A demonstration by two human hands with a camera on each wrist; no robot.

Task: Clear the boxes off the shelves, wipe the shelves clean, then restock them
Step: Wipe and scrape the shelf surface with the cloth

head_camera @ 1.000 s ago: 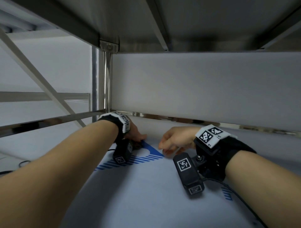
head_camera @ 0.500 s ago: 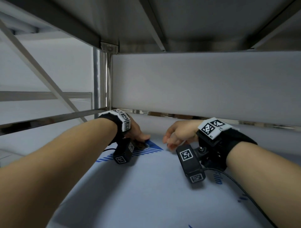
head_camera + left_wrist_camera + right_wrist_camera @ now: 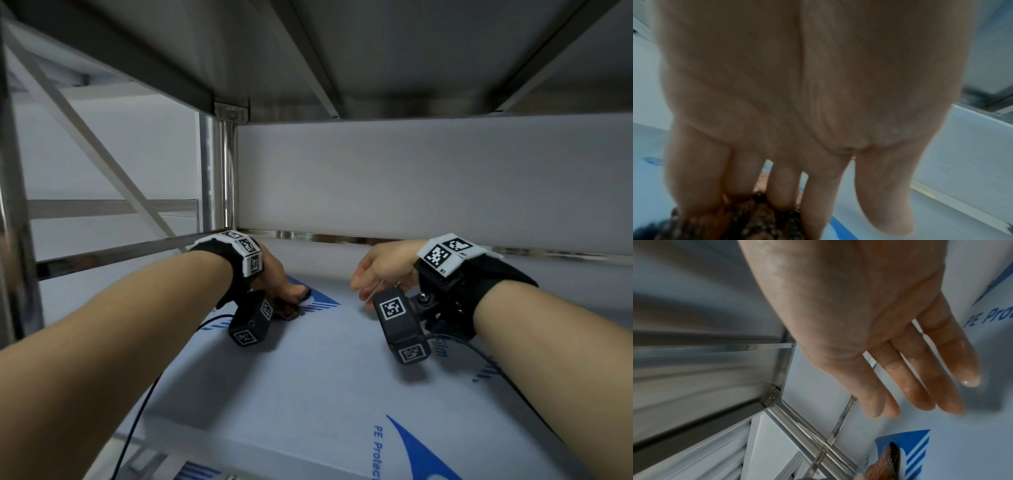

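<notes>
My left hand (image 3: pixel 286 291) lies at the back left of the shelf (image 3: pixel 325 394), whose surface is white film printed in blue. Its straight fingers (image 3: pixel 783 186) press a dark brown knitted cloth (image 3: pixel 291 310) flat onto the film, with the thumb free beside it. The cloth (image 3: pixel 760 217) bunches under the fingertips. My right hand (image 3: pixel 376 274) hovers just above the film to the right of the cloth, holding nothing. Its fingers (image 3: pixel 920 378) are straight, spread and look wet. A corner of the cloth (image 3: pixel 885 462) shows on the blue stripes. No boxes are in view.
The underside of the upper shelf (image 3: pixel 411 51) hangs low overhead. A chrome corner post (image 3: pixel 219 178) stands at the back left and a chrome rail (image 3: pixel 342 237) runs along the back edge before a white wall. Black wrist-camera cables trail over the film.
My right hand has lifted off the film and its curled fingers have straightened. My left hand stays on the cloth by the blue print, shifted only slightly.
</notes>
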